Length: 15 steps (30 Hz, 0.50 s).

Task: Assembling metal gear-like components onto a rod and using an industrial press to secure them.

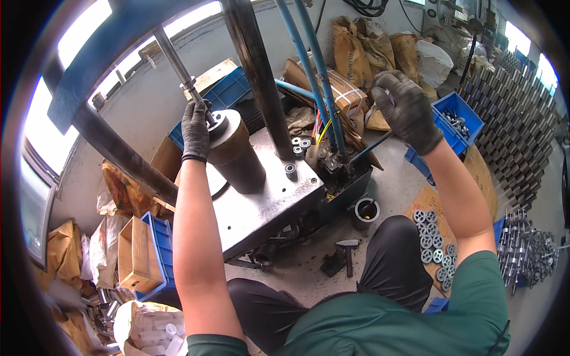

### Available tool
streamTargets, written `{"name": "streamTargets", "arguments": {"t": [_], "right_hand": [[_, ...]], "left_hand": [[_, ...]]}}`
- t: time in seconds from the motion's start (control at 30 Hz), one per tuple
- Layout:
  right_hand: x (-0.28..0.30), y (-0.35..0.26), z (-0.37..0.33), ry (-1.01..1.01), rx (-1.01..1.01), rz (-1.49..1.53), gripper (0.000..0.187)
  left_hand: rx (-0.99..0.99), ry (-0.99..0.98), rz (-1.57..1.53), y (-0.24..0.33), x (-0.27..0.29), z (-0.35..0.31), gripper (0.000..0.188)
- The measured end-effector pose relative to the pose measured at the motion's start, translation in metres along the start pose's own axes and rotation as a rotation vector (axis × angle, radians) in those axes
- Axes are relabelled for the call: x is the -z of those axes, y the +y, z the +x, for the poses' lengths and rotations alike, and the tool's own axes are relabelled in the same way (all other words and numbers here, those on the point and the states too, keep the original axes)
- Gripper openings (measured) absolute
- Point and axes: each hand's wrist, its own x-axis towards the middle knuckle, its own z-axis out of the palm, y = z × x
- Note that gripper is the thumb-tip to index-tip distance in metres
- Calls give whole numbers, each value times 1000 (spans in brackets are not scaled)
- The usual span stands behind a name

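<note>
My left hand (pixel 196 132), in a dark grey glove, closes around the lower part of a metal shaft (pixel 211 114), mostly hidden by the fingers. Directly below it, a round spoked wheel (pixel 218 126) sits on a thick dark cylinder (pixel 238 155), which stands on a steel press table (pixel 267 204). Above the hand hangs the press's slim steel rod (pixel 172 54); the glove hides whether it touches the shaft. My right hand (pixel 408 113), also gloved, is raised on the right with loosely curved fingers and nothing visible in them. Below its wrist ends a lever (pixel 373 147), apart from the palm.
Small metal rings (pixel 291 171) stand on the table near a dark press column (pixel 258 71). A hammer (pixel 348 255) and a round pot (pixel 366 212) are on the floor. Spoked wheels (pixel 432 240) lie on cardboard at right, near a blue bin (pixel 457 121) and stacked metal tubes (pixel 504 118).
</note>
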Motion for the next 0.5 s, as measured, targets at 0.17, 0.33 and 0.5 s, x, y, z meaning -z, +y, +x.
{"name": "streamTargets", "arguments": {"t": [0.17,0.33,0.5], "right_hand": [[12,-1,-20,-49,-62,65,40],[81,-13,-118,-870,-201,125,33],[99,-42,-204,-1112,-281,224,25]], "left_hand": [[-1,0,24,2,0,0,29],[-34,4,96,-3,2,3,29],[-46,1,63,-11,5,9,26]]}}
